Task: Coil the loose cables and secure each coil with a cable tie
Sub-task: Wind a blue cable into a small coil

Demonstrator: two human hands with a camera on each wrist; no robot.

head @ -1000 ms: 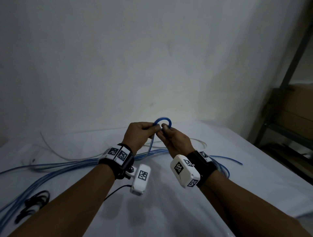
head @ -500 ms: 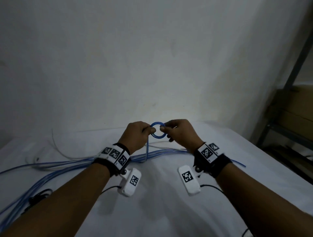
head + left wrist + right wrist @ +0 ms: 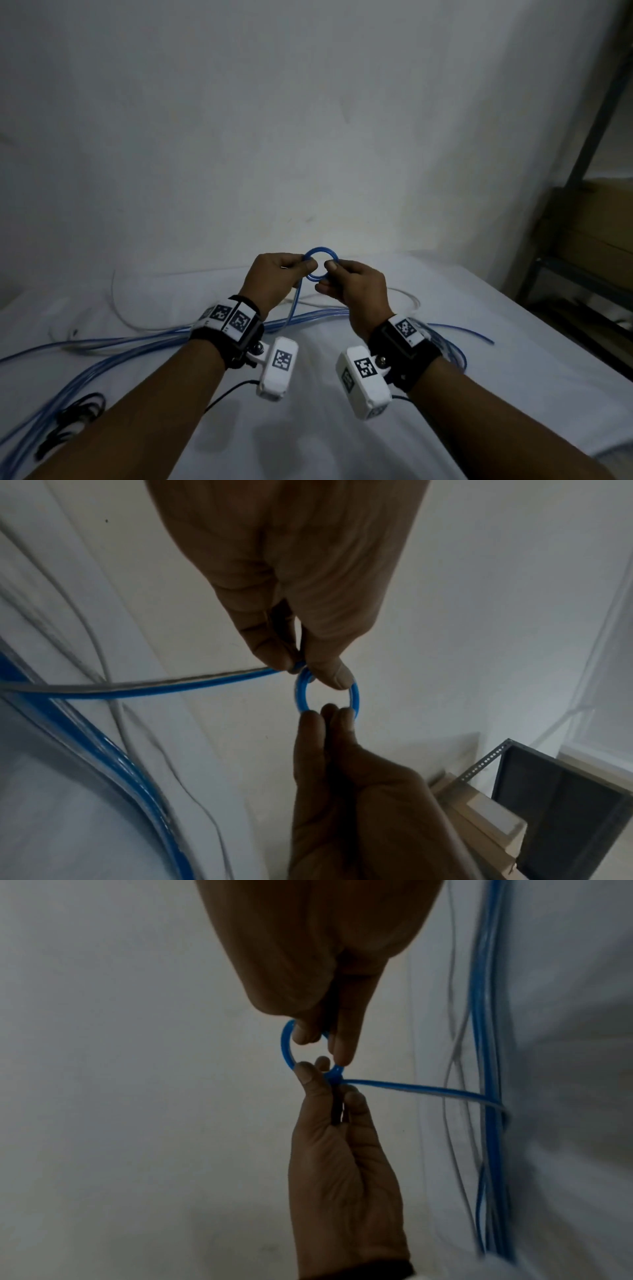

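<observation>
A small ring-shaped coil of blue cable is held up above the white table between both hands. My left hand pinches the ring's left side, where the cable crosses itself. From there the blue tail drops to the loose bundle. My right hand pinches the ring's right side with thumb and fingers. In the left wrist view the coil sits between the two sets of fingertips.
A loose bundle of blue cables runs across the table to the left edge and loops behind my right wrist. A thin white cable curves beyond it. Black ties or cord lie lower left. A metal shelf with cardboard boxes stands at the right.
The hands have drawn a little apart, so the small loop that stood above the joined fingertips is now a ring held between them. My right wrist rolled outward and back.
</observation>
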